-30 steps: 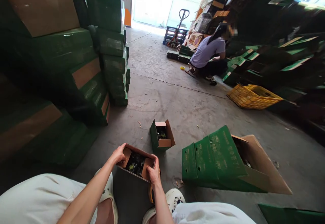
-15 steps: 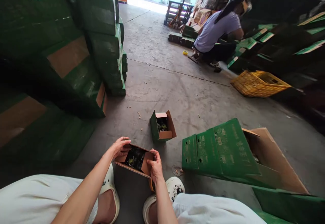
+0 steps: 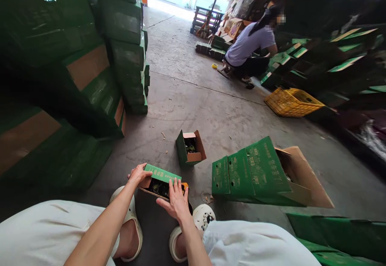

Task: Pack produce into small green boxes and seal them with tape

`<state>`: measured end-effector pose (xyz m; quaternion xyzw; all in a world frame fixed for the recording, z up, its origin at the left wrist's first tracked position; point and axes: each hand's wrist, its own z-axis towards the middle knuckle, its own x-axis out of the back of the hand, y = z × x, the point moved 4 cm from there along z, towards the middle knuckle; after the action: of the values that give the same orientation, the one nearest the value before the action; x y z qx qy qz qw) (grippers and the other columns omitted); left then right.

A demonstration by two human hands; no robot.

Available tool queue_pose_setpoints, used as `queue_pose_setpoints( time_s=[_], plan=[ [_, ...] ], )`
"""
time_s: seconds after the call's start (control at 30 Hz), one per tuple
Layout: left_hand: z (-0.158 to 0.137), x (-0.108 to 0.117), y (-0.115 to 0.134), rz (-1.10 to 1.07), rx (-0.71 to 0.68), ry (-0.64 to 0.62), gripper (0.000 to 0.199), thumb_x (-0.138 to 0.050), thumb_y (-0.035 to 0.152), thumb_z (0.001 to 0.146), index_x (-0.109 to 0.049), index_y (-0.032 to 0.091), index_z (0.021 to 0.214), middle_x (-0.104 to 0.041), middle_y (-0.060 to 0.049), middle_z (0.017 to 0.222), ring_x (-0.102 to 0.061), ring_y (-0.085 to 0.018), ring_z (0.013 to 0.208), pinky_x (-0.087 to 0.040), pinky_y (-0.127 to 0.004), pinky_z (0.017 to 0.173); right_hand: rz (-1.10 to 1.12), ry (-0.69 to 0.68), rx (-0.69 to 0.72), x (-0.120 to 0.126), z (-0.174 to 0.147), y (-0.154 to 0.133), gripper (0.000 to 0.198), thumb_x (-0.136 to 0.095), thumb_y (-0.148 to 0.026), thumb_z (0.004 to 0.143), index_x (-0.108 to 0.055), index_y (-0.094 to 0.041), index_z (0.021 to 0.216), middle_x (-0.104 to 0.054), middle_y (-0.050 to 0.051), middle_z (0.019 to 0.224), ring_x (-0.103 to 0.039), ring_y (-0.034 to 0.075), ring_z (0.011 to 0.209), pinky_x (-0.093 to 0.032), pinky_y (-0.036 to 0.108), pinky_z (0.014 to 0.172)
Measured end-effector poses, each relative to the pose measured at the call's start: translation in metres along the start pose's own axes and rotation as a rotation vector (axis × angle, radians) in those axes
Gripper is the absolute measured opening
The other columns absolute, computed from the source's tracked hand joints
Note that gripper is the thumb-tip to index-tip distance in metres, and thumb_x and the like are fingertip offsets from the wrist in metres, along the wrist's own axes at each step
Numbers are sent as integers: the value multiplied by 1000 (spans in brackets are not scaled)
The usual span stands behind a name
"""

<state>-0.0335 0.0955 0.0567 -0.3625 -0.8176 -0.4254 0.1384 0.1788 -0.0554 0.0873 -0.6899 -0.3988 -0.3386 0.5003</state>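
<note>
Looks like a small cardboard box, brown inside, partly open; sits aslant, right end nearer, low between the white shoes. Shows a green flap, pale-printed, angled over the far side; holds dark, glossy contents flecked yellow-green.

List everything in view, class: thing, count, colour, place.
Handled box: 1, green, front centre
Small box: 1, green, floor ahead
Printed boxes: count unclear, green, floor right
Stacked boxes: many, green, left
Piled boxes: many, green and brown, right background
Crate: 1, yellow, right
Co-worker: 1, lilac top, background
Ring: 1, yellow, near co-worker
Pallet jack: 1, reddish, background
Trousers: 1 pair, white, bottom
Shoes: 2, cream, bottom
Left hand, right hand: 1 each, bare, at handled box
</note>
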Motion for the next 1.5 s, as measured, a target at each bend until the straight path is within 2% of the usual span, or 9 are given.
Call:
queue_pose_setpoints(
  time_s=[0.17, 0.37, 0.67, 0.8, 0.97, 1.17, 1.3, 1.37, 1.5],
  plan=[
    [6, -4, -2, -19, -16, 9, 73, -80, 32, 81, -55, 19, 149, -63, -13, 148, -59, -28, 137, -45, -32, 110, -96, 101, 156, 9, 7, -16, 57, -56, -56, 102, -58, -25, 150, -54, 13, 157, -45, 33, 148, -23, 59, 125],
    [6, -4, -2, 5, -1, 9, 74, -80, 33, 80, -55, 20, 148, -66, -14, 144, -62, -30, 133, -48, -34, 107, -128, 214, 72, 13, 36, -25, 29, -63, -45, 101, -74, -25, 119, -73, 12, 127, -62, 30, 120, -41, 48, 111],
    [-11, -5, 29, 265, -125, 90, 85, -63, 23, 84, -32, 25, 164, -42, -14, 165, -36, -34, 153, -31, -49, 122, -175, 278, 139, -19, 51, -23, 51, -39, -38, 109, -44, -33, 160, -45, 8, 164, -38, 32, 150, -16, 60, 123],
    [-33, -47, 51, 618, -447, -75, 91, -58, 16, 78, -30, 19, 165, -18, -17, 174, -6, -35, 163, -8, -60, 128, -169, 252, 142, -19, 50, -20, 54, -36, -35, 109, -41, -29, 162, -37, 7, 169, -32, 29, 155, -14, 58, 126],
    [-54, -83, 33, 721, -556, -166, 122, -64, 26, 66, 1, 11, 168, 12, -21, 173, 13, -37, 161, 0, -61, 127, -189, 232, 193, -23, 44, -17, 62, -37, -28, 104, -34, -12, 165, -28, 13, 171, -19, 28, 161, -11, 50, 129],
    [-54, -79, 24, 715, -614, -125, 117, -60, 23, 68, -1, 13, 169, 17, -17, 173, 17, -33, 160, 3, -55, 128, -156, 214, 170, -32, 32, -16, 72, -44, -34, 101, -28, -5, 166, -14, 17, 174, -7, 31, 162, -8, 51, 130],
    [-46, -74, 27, 662, -561, -222, 119, -63, 29, 70, 1, 17, 169, 16, -15, 173, 17, -34, 160, 3, -56, 128, -8, 177, 192, -27, 40, -11, 67, -40, -36, 102, -38, -8, 162, -27, 15, 171, -17, 28, 161, -16, 49, 129],
    [-44, -73, 27, 635, -543, -267, 120, -67, 36, 73, 4, 20, 169, 15, -14, 173, 16, -34, 160, 1, -57, 128, 143, 303, 62, -21, 40, 8, 62, -31, -36, 104, -47, -9, 157, -38, 16, 167, -27, 27, 158, -24, 47, 126],
    [-44, -73, 26, 647, -577, -242, 132, -76, 56, 73, 6, 19, 168, 16, -17, 172, 14, -37, 160, 2, -58, 127, 366, 600, -631, -33, 1, 68, 67, -18, -44, 103, -62, -7, 137, -63, 28, 140, -56, 34, 137, -42, 47, 112]
  ],
)
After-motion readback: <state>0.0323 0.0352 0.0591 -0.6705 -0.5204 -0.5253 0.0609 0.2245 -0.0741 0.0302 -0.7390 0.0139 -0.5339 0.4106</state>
